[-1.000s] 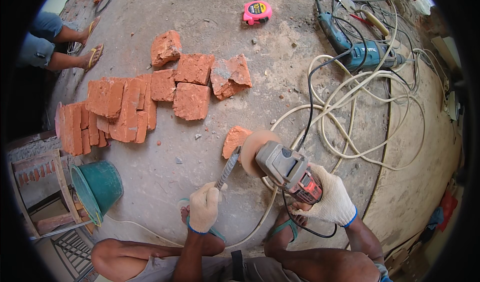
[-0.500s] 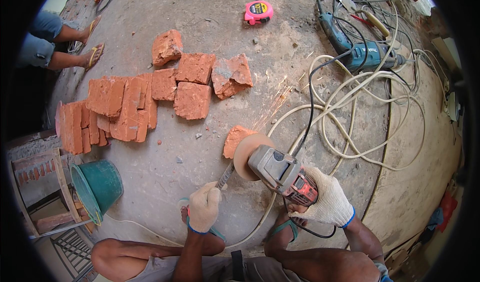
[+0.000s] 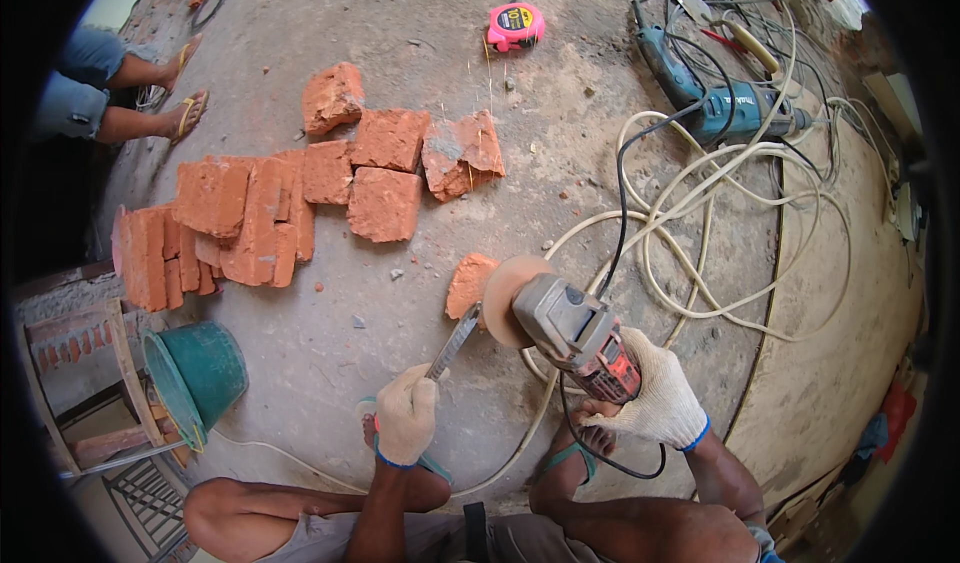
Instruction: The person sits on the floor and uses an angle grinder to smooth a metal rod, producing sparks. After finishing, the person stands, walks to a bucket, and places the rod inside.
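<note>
In a pale knitted glove, my left hand (image 3: pixel 408 418) is closed round the lower end of a narrow grey metal bar (image 3: pixel 457 338). The bar slants up to the right, and its tip is at the edge of the spinning disc, where I cannot tell touching from a tiny gap. My right hand (image 3: pixel 658 393), gloved too, grips the body of a grey and red angle grinder (image 3: pixel 575 328). The blurred brown disc (image 3: pixel 512 301) on its head stands beside a small brick piece (image 3: pixel 470 285) on the floor. Thin sparks streak away beyond the disc.
Broken red bricks (image 3: pixel 388 204) and a brick stack (image 3: pixel 215 195) lie ahead left. A pink tape measure (image 3: pixel 516 26) is far ahead. Teal power drill (image 3: pixel 725 111) and looped cream cable (image 3: pixel 655 225) lie right. Green bucket (image 3: pixel 205 373) stands left; another person's feet (image 3: pixel 185 113) are far left.
The grinder has shifted slightly right and toward me, and its disc edge is now at the bar's tip. The sparks now run more straight ahead, toward the tape measure, instead of off to the right.
</note>
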